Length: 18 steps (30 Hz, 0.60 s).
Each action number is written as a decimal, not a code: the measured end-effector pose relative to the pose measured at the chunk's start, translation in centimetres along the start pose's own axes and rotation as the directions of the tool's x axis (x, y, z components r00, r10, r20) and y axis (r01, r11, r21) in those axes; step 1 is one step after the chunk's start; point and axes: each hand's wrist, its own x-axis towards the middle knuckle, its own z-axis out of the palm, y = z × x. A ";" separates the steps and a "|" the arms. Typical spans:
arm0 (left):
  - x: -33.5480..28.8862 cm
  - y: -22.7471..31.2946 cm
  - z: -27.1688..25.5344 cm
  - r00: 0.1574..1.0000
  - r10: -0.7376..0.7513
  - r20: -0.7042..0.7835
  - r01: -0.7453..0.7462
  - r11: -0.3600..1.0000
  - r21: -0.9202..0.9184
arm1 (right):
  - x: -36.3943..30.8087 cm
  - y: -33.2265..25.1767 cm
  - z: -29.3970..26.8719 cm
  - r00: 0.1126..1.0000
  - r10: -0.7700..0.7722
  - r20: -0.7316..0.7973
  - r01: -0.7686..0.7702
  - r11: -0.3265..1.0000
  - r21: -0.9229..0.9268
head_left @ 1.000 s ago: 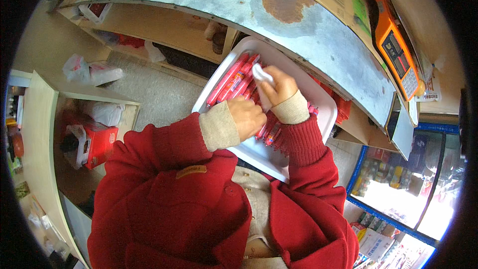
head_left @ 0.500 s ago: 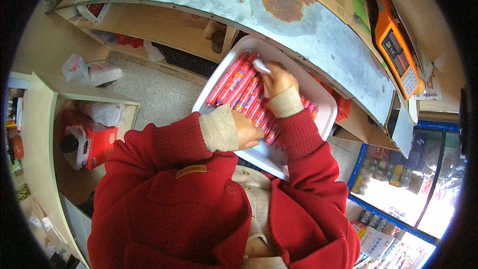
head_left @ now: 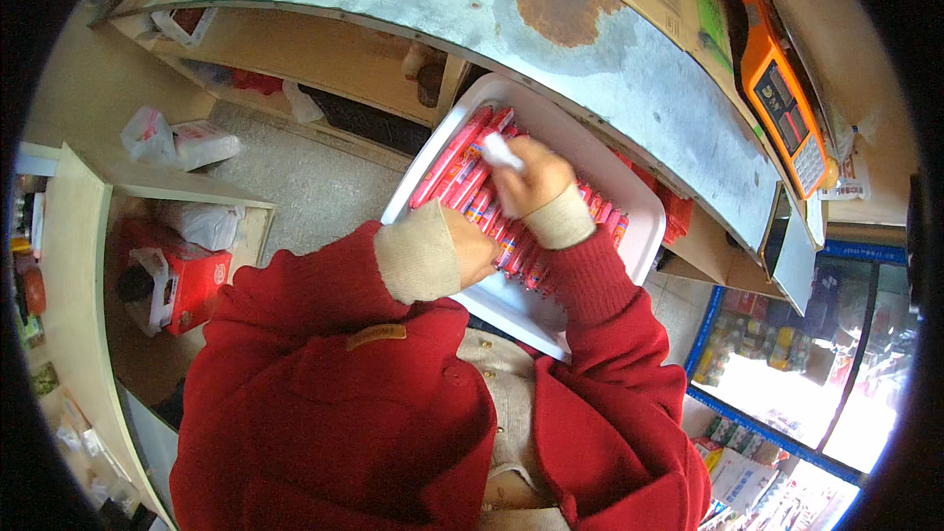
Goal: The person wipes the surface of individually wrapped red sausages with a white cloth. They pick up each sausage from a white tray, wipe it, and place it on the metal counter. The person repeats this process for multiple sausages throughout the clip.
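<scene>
- My left hand point(head_left: 470, 248) lies at the near-left edge of the white tray point(head_left: 629, 199), fingers curled onto the red sausage sticks point(head_left: 462, 165); whether it grips one I cannot tell.
- The sticks fill the tray side by side, long axes running from near-left to far-right, ends pointing at the metal counter point(head_left: 590, 59).
- My right hand point(head_left: 531, 179) is closed around a small white marker-like thing point(head_left: 501, 151) (its tip over the sticks); I judge I'm marking or sorting them, and the next move needs a steady shift along the row.
</scene>
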 end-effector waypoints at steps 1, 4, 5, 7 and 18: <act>-0.3 -0.1 -0.3 0.999 -0.033 0.024 0.032 0.999 0.020 | -0.2 -0.2 0.2 0.980 -0.153 0.129 0.144 0.987 0.073; -0.6 -0.5 -0.6 0.996 -0.069 0.051 0.064 0.994 0.094 | -0.2 0.0 -0.2 0.990 -0.100 0.095 0.112 0.986 -0.126; -0.6 -0.6 -0.6 0.993 -0.083 0.087 0.070 0.987 0.141 | -0.1 0.0 -0.2 0.999 0.005 0.036 0.004 0.969 -0.246; -0.4 -0.7 -0.3 0.990 -0.131 0.051 0.127 0.989 0.082 | 0.0 0.4 -1.2 0.992 0.098 -0.083 -0.120 0.933 -0.340; 0.6 -0.4 0.6 0.953 -0.076 -0.292 0.058 0.996 -0.068 | -0.3 0.8 -0.2 0.975 0.213 -0.072 -0.219 0.971 -0.100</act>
